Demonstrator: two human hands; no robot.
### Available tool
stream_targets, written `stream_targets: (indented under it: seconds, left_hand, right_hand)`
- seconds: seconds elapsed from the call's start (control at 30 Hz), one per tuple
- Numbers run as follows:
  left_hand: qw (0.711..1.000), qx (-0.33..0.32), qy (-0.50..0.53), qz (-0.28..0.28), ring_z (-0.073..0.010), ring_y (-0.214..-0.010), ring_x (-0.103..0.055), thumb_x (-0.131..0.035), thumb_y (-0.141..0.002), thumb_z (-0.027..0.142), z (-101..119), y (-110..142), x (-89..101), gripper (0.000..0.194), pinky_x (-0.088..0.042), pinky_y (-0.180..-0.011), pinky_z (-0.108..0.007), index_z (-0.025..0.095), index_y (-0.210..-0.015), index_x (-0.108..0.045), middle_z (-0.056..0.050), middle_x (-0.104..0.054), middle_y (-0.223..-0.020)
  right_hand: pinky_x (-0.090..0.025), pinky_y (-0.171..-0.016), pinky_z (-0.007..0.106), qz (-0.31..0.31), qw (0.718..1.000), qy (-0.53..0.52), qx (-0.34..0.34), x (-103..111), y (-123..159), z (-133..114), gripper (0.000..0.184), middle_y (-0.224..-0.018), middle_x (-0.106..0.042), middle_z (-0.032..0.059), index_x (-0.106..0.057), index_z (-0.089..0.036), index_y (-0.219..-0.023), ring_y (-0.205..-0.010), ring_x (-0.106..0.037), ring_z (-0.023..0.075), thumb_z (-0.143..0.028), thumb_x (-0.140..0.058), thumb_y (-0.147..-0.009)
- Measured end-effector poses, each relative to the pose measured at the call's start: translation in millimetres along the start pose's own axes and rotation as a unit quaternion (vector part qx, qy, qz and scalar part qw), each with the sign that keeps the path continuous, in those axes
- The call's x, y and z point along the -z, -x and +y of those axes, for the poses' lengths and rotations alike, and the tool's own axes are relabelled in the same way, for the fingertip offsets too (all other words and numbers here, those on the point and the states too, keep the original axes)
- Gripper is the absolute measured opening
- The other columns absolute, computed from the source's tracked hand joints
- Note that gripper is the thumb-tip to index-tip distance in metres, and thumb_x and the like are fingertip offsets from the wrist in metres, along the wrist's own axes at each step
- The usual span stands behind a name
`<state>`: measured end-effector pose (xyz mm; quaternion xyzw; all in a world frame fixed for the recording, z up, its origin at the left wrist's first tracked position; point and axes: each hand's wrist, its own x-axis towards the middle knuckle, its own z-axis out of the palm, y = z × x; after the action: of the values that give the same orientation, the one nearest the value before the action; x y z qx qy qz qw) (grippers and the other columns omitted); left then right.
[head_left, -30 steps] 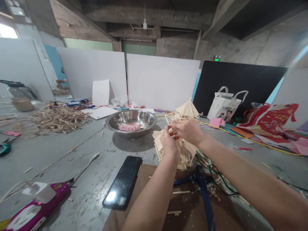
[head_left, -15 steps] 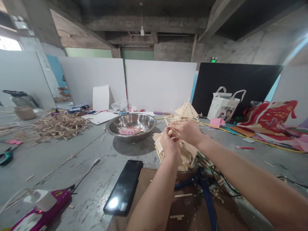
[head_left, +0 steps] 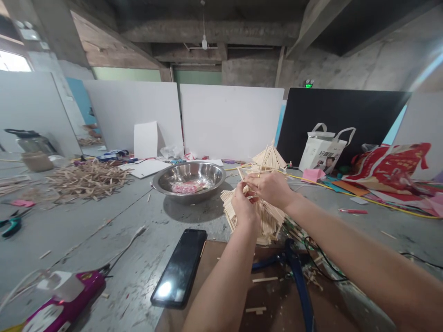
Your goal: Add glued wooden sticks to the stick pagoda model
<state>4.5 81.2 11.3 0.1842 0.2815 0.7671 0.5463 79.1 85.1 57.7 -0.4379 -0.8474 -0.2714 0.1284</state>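
Observation:
Right of centre stands a model made of thin wooden sticks (head_left: 268, 221), with a layered, roof-like lower part. My left hand (head_left: 244, 203) is closed at its upper part, fingertips pinched around the stick frame there. From the right, my right hand (head_left: 270, 186) reaches over, its fingers pressed together at the same spot, close against the left fingertips. A few thin sticks (head_left: 241, 173) poke up beside the fingers. What exactly each fingertip grips is partly hidden. Just behind the hands rises a pointed stick roof (head_left: 269, 158).
A steel basin (head_left: 162, 189) holding plastic packets sits left of the model. Nearer lie a phone (head_left: 180, 267), blue-handled pliers (head_left: 299, 286) on a brown board (head_left: 214, 258), and a purple power strip (head_left: 79, 295). A stick pile (head_left: 90, 180) lies left; a white bag (head_left: 320, 152) stands right.
Both hands stay at the top of the stick model in nearly the same pose. The whole view has shifted very slightly.

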Motion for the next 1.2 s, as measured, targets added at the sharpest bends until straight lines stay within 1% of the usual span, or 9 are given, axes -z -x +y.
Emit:
stream_targets:
  seconds: [0.13,0.27,0.67,0.8,1.2]
  left_hand:
    - [1.000,0.002,0.001,-0.004,-0.0052,-0.046,-0.044,-0.052,-0.061,0.033,-0.5,-0.4,0.6,0.024,-0.032,-0.041,-0.018,0.014,-0.074,-0.059,-0.002,-0.056,-0.071]
    - [1.000,-0.003,-0.003,-0.004,-0.0052,-0.046,-0.044,-0.051,-0.061,0.034,-0.8,-0.5,0.9,0.024,-0.032,-0.041,-0.018,0.014,-0.072,-0.058,-0.002,-0.056,-0.073]
    - [1.000,-0.005,0.001,-0.007,-0.0049,-0.045,-0.044,-0.053,-0.060,0.034,-0.3,-0.6,1.1,0.024,-0.032,-0.041,-0.019,0.014,-0.073,-0.058,-0.001,-0.056,-0.071]
    - [1.000,0.001,-0.001,-0.002,-0.0051,-0.044,-0.044,-0.052,-0.061,0.034,0.4,-0.2,0.4,0.024,-0.031,-0.041,-0.018,0.014,-0.072,-0.058,-0.001,-0.056,-0.068]
    - [1.000,-0.001,-0.001,-0.006,-0.0051,-0.046,-0.044,-0.051,-0.062,0.034,-0.8,-0.5,0.8,0.024,-0.032,-0.041,-0.018,0.014,-0.074,-0.058,-0.002,-0.056,-0.072]
  right_hand:
    - [-0.037,-0.065,0.023,-0.023,1.000,-0.003,-0.008,2.2,-0.5,-0.4,0.030,-0.092,-0.064,0.0072,-0.054,-0.020,-0.105,-0.081,-0.057,0.0146,-0.023,-0.038,-0.080]
    - [-0.037,-0.065,0.023,-0.032,0.999,-0.006,-0.021,4.3,-0.6,-1.3,0.030,-0.091,-0.064,0.0074,-0.054,-0.020,-0.105,-0.081,-0.057,0.0145,-0.025,-0.036,-0.081]
    - [-0.034,-0.060,0.023,-0.025,0.999,-0.010,-0.016,4.1,0.3,-1.6,0.031,-0.090,-0.064,0.0067,-0.055,-0.021,-0.102,-0.080,-0.056,0.0147,-0.024,-0.032,-0.083]
    - [-0.035,-0.061,0.023,-0.019,1.000,-0.011,-0.011,3.5,0.3,-1.2,0.030,-0.090,-0.064,0.0064,-0.055,-0.022,-0.102,-0.080,-0.056,0.0147,-0.025,-0.033,-0.082]
    - [-0.037,-0.065,0.023,-0.018,1.000,-0.002,-0.009,4.1,0.1,-1.0,0.031,-0.094,-0.063,0.0075,-0.052,-0.021,-0.107,-0.083,-0.056,0.0152,-0.024,-0.034,-0.083]
